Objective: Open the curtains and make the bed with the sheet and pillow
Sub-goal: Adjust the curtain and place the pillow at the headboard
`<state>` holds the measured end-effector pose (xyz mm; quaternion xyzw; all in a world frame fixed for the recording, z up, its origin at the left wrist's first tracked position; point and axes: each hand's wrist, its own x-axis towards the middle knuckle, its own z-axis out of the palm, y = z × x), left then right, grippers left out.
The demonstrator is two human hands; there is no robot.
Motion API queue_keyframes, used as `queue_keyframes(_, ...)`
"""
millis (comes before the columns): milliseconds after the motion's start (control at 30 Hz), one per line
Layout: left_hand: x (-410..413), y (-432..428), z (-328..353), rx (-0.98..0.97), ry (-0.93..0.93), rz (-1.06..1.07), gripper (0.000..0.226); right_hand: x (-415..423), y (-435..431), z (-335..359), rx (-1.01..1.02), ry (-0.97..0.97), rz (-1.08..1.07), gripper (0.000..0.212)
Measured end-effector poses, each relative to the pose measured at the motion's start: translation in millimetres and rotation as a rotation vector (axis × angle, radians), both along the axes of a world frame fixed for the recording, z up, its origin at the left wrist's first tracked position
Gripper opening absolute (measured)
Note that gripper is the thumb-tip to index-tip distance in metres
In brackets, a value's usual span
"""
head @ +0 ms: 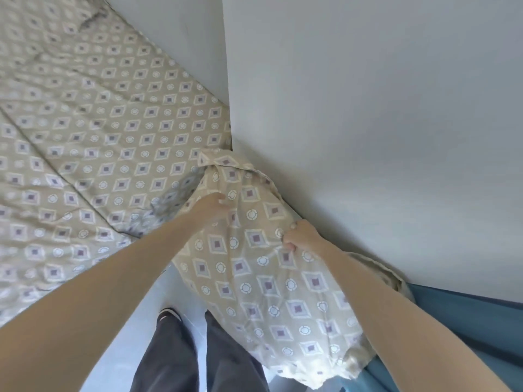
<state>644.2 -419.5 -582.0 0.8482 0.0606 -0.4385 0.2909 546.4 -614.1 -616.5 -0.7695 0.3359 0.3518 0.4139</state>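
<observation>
A pillow point(254, 278) in a beige cover with diamond and ring patterns hangs lengthwise between the bed and the wall, its far end near the bed's corner. My left hand point(210, 203) grips the cover near the pillow's far left side. My right hand point(298, 236) pinches the cover at its right edge, by the wall. A sheet point(93, 131) of the same pattern covers the bed to the left, with a few creases. Blue curtain fabric point(458, 323) shows at the lower right.
A pale wall point(368, 108) rises right behind the pillow and meets a second wall at a corner by the bed's end. My legs in dark trousers point(175, 357) stand on a light floor point(121, 349) beside the bed.
</observation>
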Motion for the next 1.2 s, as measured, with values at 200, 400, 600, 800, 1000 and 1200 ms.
queue_keyframes(200, 37.1, 68.6, 60.9, -0.1, -0.051, 0.364, 0.062, 73.7, 47.0, 85.6, 0.274, -0.178, -0.079, 0.016)
queue_keyframes(400, 64.0, 167.0, 130.0, -0.136, -0.02, 0.538, 0.087, 158.2, 105.8, 172.9, 0.439, -0.367, -0.122, 0.02)
queue_keyframes(600, 86.2, 251.7, 183.8, -0.28, -0.068, 0.749, 0.092, 232.7, 188.9, 223.4, 0.61, -0.376, -0.23, 0.021)
queue_keyframes(800, 114.7, 336.0, 197.4, -0.336, 0.107, 0.815, 0.079, 301.8, 279.1, 233.9, 0.596, -0.349, -0.225, 0.021)
queue_keyframes(1000, 180.1, 403.5, 178.2, -0.342, 0.101, 0.844, 0.086, 371.3, 336.0, 226.9, 0.258, -0.575, -0.233, 0.027)
queue_keyframes(1200, 247.3, 420.9, 169.9, -0.321, -0.046, 0.876, 0.101, 439.6, 362.4, 207.5, 0.138, -0.624, -0.233, 0.028)
